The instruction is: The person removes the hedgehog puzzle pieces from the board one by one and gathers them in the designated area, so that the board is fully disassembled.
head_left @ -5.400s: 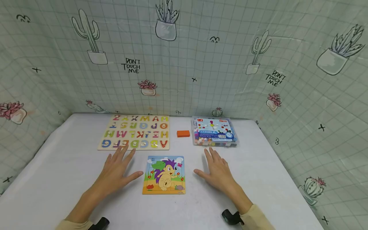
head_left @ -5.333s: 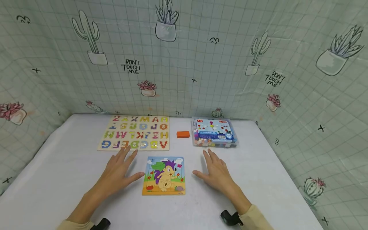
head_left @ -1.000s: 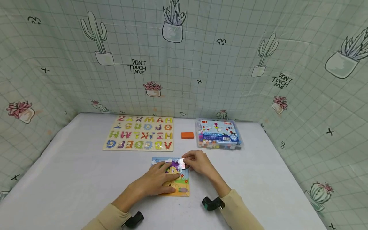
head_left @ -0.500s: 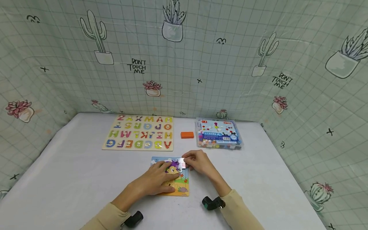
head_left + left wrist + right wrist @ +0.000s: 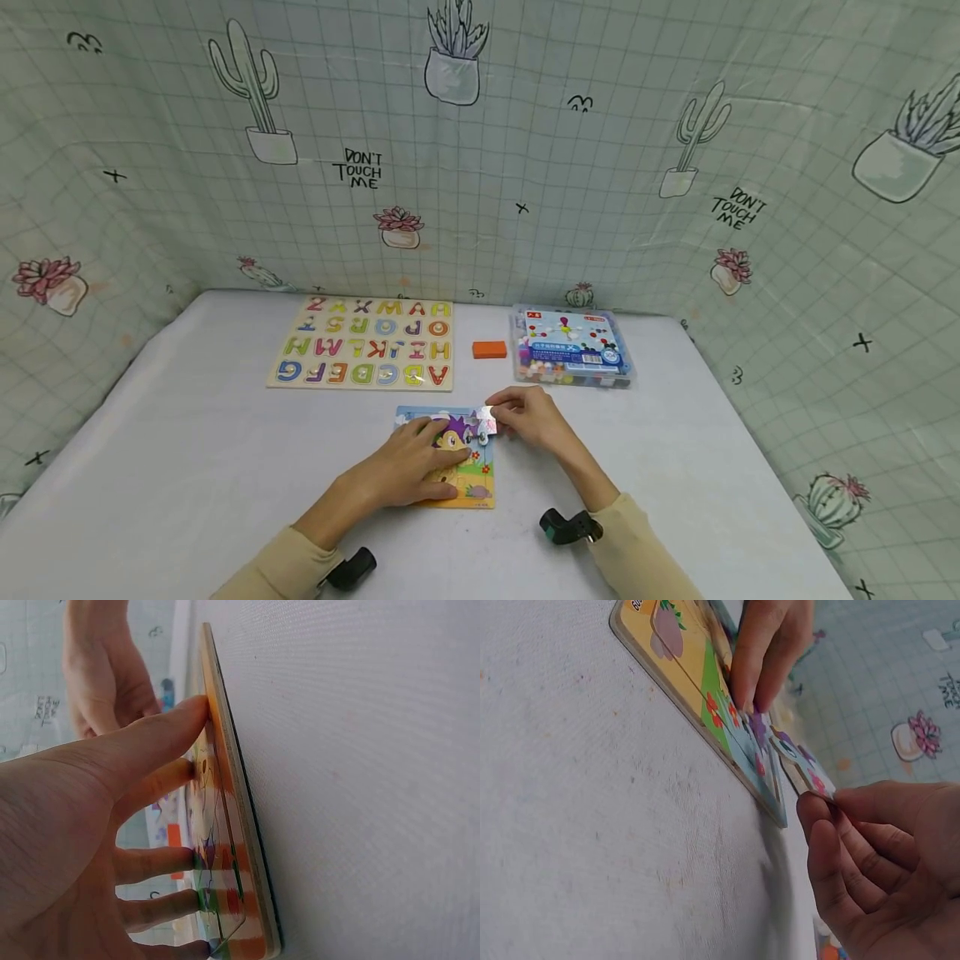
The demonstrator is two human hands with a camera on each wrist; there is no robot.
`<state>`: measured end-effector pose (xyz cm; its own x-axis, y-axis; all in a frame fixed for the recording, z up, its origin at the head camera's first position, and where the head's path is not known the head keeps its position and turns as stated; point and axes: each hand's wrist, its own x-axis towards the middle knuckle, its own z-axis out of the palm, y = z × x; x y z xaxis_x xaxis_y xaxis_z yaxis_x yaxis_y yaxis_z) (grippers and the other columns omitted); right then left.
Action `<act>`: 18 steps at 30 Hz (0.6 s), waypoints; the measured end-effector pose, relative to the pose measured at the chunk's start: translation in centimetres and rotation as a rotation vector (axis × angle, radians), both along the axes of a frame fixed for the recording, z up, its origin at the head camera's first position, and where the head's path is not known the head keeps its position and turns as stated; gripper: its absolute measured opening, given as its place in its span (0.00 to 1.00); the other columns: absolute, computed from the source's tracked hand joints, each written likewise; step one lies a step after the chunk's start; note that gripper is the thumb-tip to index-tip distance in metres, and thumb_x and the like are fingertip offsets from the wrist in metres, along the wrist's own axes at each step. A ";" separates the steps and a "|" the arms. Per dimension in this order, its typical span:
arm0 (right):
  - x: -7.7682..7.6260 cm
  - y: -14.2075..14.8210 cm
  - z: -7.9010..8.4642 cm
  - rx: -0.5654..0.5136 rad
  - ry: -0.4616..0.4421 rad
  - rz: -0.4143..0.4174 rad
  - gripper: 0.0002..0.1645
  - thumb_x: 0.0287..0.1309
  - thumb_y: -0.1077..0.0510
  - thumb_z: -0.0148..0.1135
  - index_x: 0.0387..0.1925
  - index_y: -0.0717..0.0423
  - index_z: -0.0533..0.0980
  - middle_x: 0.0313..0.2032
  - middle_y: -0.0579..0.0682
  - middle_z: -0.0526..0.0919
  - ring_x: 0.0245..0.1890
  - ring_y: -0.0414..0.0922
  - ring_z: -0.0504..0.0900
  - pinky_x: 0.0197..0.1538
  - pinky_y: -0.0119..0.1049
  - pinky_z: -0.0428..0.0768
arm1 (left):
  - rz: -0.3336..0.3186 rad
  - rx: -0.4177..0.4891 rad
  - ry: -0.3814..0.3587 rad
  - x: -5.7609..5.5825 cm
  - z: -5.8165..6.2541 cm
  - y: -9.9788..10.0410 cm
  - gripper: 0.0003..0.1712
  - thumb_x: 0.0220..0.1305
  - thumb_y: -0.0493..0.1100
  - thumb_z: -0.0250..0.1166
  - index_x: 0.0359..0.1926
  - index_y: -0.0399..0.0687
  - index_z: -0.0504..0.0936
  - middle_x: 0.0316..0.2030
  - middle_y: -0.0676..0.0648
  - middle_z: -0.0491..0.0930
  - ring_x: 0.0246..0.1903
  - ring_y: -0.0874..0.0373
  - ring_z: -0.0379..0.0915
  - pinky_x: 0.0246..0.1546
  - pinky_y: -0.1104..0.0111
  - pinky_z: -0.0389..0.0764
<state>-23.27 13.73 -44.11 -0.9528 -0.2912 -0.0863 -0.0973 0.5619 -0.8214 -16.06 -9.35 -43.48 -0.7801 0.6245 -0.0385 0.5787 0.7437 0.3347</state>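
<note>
Just below the frame's middle, a left hand (image 5: 401,471) is resting, fingers spread, on a cartoon puzzle (image 5: 480,479) while a right hand (image 5: 531,417) is pinching a piece (image 5: 488,419) (its surface glinting) at the upper-right corner.

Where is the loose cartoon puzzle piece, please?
Head view: the right hand pinches the piece above the square hedgehog puzzle, at its far right corner.

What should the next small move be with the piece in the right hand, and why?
Probably the right hand should carry the puzzle piece clear of the puzzle board and lay it on the table to the right. It pinches the piece, tilted, at the board's far right corner, where the picture was whole earlier, while the left hand rests on the board.
</note>
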 end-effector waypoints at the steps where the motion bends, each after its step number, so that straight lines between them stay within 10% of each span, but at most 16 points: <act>1: 0.0 0.2 0.1 0.000 -0.001 -0.001 0.10 0.63 0.61 0.61 0.44 0.59 0.83 0.29 0.51 0.86 0.25 0.41 0.81 0.30 0.33 0.79 | 0.002 0.000 0.000 0.0 0.0 0.0 0.30 0.63 0.61 0.64 0.64 0.60 0.77 0.69 0.36 0.64 0.67 0.34 0.58 0.64 0.38 0.63; 18: 0.1 4.6 0.7 -0.015 0.015 -0.017 0.13 0.65 0.60 0.61 0.47 0.63 0.82 0.37 0.56 0.86 0.30 0.44 0.83 0.35 0.38 0.84 | -0.008 0.001 0.001 0.0 0.2 0.1 0.29 0.63 0.60 0.64 0.64 0.59 0.77 0.68 0.35 0.64 0.67 0.33 0.58 0.63 0.38 0.63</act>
